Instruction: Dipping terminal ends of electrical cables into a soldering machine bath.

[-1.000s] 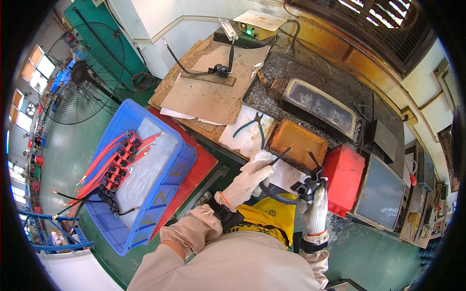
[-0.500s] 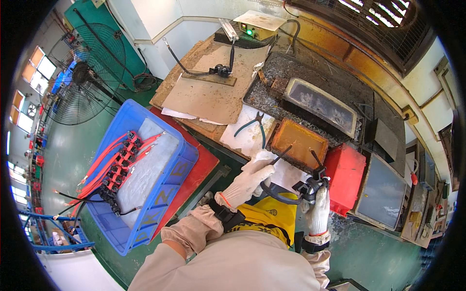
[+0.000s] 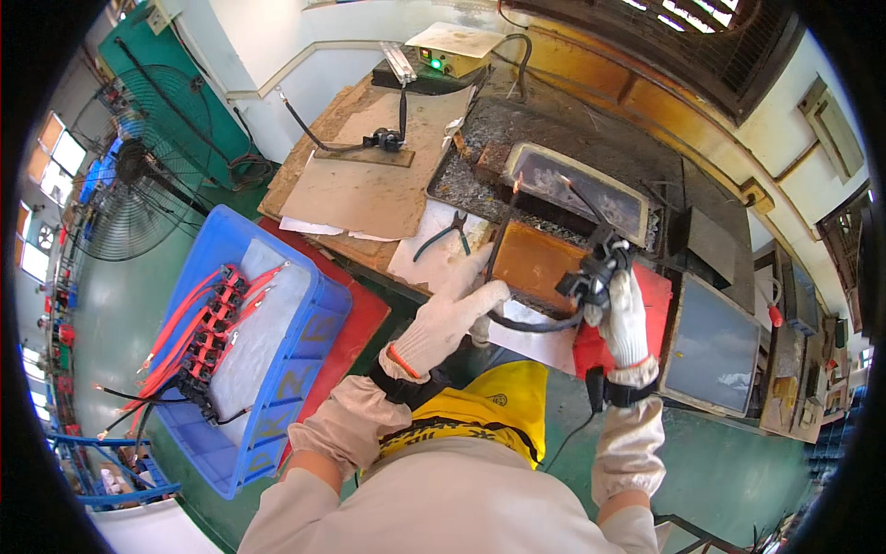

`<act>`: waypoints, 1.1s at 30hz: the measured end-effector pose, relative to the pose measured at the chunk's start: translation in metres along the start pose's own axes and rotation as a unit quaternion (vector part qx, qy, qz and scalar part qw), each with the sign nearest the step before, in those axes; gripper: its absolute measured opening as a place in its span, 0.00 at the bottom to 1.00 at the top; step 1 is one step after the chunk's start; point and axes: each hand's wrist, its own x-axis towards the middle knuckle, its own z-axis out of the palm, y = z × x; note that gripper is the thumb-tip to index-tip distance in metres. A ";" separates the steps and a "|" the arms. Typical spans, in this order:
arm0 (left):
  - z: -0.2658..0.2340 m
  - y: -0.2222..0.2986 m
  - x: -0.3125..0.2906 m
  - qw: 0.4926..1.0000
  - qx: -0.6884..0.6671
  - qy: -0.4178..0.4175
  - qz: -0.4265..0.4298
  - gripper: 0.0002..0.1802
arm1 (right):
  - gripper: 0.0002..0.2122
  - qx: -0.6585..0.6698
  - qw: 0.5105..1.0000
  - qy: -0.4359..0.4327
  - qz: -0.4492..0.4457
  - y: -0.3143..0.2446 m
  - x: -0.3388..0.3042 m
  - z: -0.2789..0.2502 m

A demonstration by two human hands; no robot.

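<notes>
Right hand (image 3: 620, 309) grips the black cable bundle (image 3: 591, 272); left hand (image 3: 449, 311) holds a thin wire (image 3: 503, 231) over the orange tray (image 3: 535, 263); best keep both steady, dipping slowly.

1. A blue plastic crate (image 3: 277, 369) stands at nine o'clock, rectangular, with dark lettering painted along its near wall
2. A flat rectangular screen-like panel (image 3: 715, 346) with a grey face in a pale frame sits at four o'clock
3. A pale box unit (image 3: 454, 46) at twelve o'clock shows a small green lit indicator on its front
</notes>
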 end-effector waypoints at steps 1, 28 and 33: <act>0.003 0.002 0.004 1.000 0.010 0.004 0.009 0.33 | 0.16 0.003 0.999 -0.030 -0.011 0.002 0.011 -0.009; 0.055 -0.016 0.109 0.982 0.167 -0.080 0.048 0.33 | 0.13 -0.104 0.952 0.266 -0.108 0.030 0.043 -0.100; 0.054 -0.020 0.119 0.986 0.122 -0.096 0.063 0.33 | 0.15 -0.104 0.951 0.267 -0.121 0.032 0.049 -0.102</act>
